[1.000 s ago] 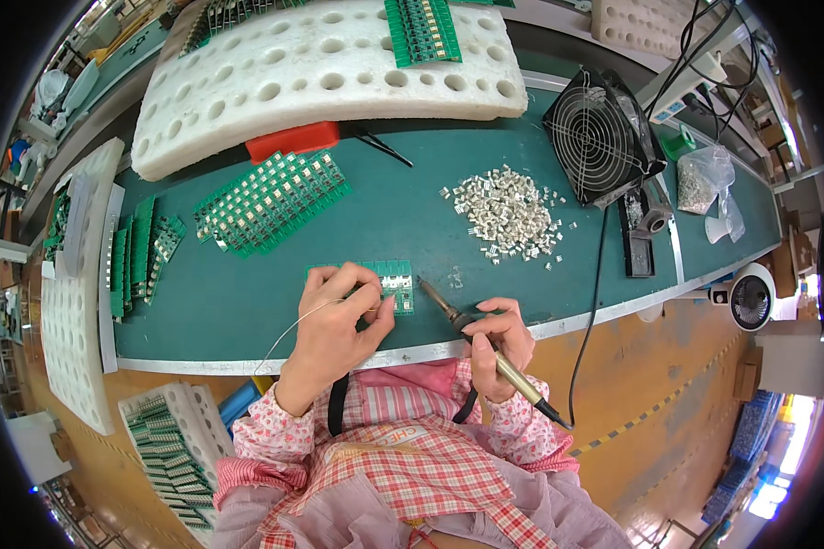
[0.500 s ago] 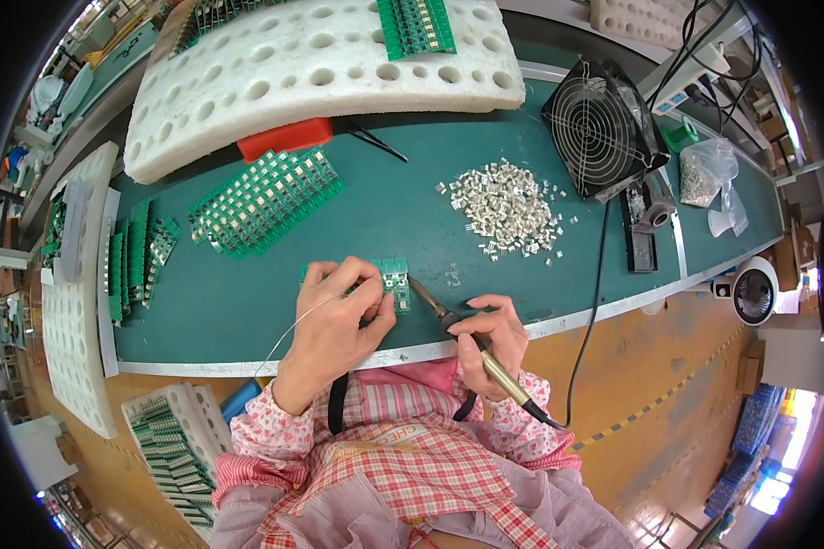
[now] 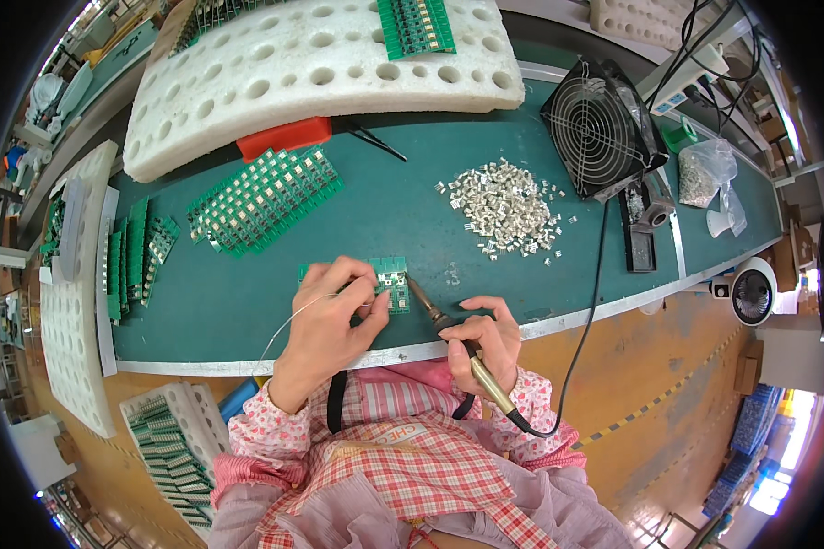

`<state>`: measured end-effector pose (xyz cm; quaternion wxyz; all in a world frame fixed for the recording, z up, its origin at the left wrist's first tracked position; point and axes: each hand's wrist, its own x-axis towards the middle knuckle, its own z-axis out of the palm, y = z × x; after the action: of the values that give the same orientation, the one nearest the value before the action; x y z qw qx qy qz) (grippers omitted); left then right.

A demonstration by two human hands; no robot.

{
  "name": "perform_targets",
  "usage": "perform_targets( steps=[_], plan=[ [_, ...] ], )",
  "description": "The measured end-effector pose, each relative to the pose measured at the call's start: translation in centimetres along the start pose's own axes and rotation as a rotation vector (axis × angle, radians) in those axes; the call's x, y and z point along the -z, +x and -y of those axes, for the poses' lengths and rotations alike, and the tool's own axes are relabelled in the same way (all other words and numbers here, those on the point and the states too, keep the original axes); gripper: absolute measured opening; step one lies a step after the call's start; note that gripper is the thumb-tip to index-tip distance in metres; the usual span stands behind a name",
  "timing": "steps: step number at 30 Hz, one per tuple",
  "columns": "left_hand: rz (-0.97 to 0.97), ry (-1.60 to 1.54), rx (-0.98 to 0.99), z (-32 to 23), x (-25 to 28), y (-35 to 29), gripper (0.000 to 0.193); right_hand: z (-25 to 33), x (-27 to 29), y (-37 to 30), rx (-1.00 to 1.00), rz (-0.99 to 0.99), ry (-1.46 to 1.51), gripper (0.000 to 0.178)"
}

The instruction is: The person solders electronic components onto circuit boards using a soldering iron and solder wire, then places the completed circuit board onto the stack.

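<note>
A small green circuit board [image 3: 396,297] lies flat on the green bench mat near its front edge, partly covered by my left hand [image 3: 325,328]. That hand is closed around thin solder wire [image 3: 280,331], which trails down toward the left wrist. Its fingertips rest over the board. In my right hand [image 3: 487,340] is a soldering iron [image 3: 494,388], gripped like a pen. The iron's tip points up and left at the board's right edge; whether it touches cannot be made out. A cord runs from the handle's lower end.
Beyond the board sits a pile of small silvery connectors [image 3: 506,212]. A panel of green boards [image 3: 265,201] lies to the left. Farther back are black tweezers [image 3: 377,143], a red bin [image 3: 286,139], white foam [image 3: 275,88], a black fan [image 3: 600,128] and an iron stand [image 3: 644,247].
The soldering iron and my right hand have shifted slightly left. My left hand and the board have moved a little left too. Both grips stay the same.
</note>
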<state>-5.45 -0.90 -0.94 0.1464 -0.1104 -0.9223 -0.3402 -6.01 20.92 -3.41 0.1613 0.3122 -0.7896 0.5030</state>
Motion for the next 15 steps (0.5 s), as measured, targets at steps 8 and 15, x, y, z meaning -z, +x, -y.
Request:
perform_targets(
  steps=[8, 15],
  plan=[
    [0.086, -0.045, 0.078, 2.1, 1.1, -1.0, 0.038, -0.5, -0.7, -2.0, -0.169, -0.186, 0.066, 0.01],
    [0.005, 0.002, 0.085, 1.2, -0.7, -1.7, 0.035, 0.1, -0.6, -2.4, -0.474, -0.265, 0.222, 0.008]
  ],
)
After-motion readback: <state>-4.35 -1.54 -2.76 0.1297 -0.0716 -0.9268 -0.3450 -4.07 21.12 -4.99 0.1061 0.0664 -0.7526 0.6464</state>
